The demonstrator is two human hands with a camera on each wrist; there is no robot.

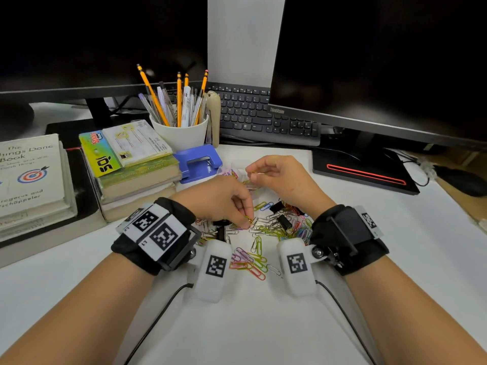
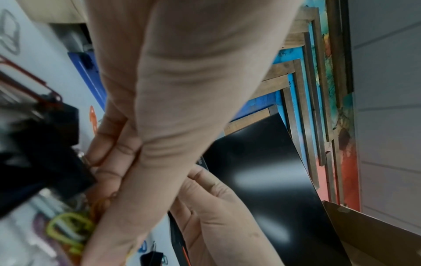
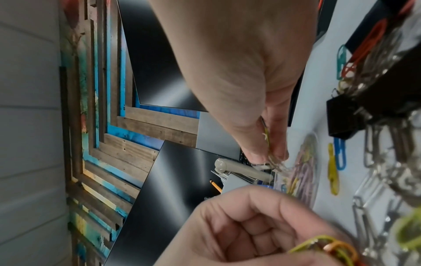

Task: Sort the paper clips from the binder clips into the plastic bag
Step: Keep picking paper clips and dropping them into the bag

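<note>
1. the left hand (image 1: 218, 200) reaches down at the 9 o'clock edge of the heap of paper clips (image 1: 274, 227), its thumb and forefinger pinching a yellow-green paper clip (image 1: 248, 219) together with an orange one; the other fingers are curled.
2. the right hand (image 1: 279, 175) is raised at 12 o'clock from the heap, thumb and forefinger pinching a thin yellowish paper clip (image 3: 266, 136) at the mouth of the clear plastic bag (image 3: 305, 162).
3. the plastic bag lies on the white desk (image 1: 263, 325), already holding pink, purple and yellow clips, just beside the blue hole punch (image 1: 197, 162).
4. black binder clips (image 1: 283, 221) lie mixed into the heap.
5. more coloured clips lie at 6 o'clock from the heap, between the two wrists.
6. a white cup of pencils (image 1: 181, 130) stands at 11 o'clock from the bag.
</note>
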